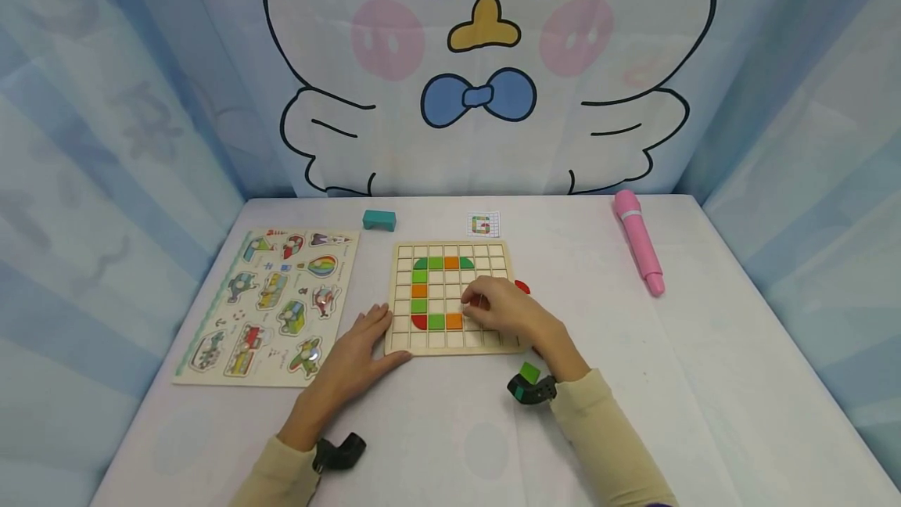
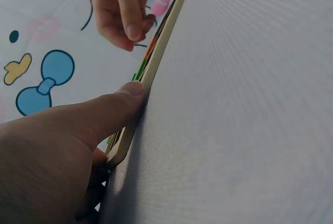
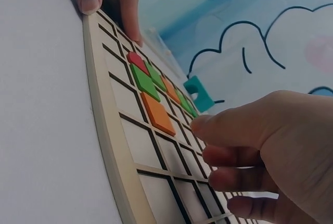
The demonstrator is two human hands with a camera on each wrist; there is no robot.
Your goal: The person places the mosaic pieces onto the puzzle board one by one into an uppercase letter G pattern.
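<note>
A wooden grid board lies mid-table with green, orange and red tiles in some squares, forming an open-sided outline. My left hand rests at its lower left corner, fingers stretched along the left side. The left thumb touches the board's near edge. Over the right part of the grid is my right hand, thumb and fingers bent close together. An orange tile lies in the bottom row just beside the right thumb. Whether those fingertips pinch a tile is hidden.
Left of the grid stands a picture puzzle board. Behind are a teal arch block and a small pattern card. A pink pen-like stick lies right. A red piece and green block sit near my right arm.
</note>
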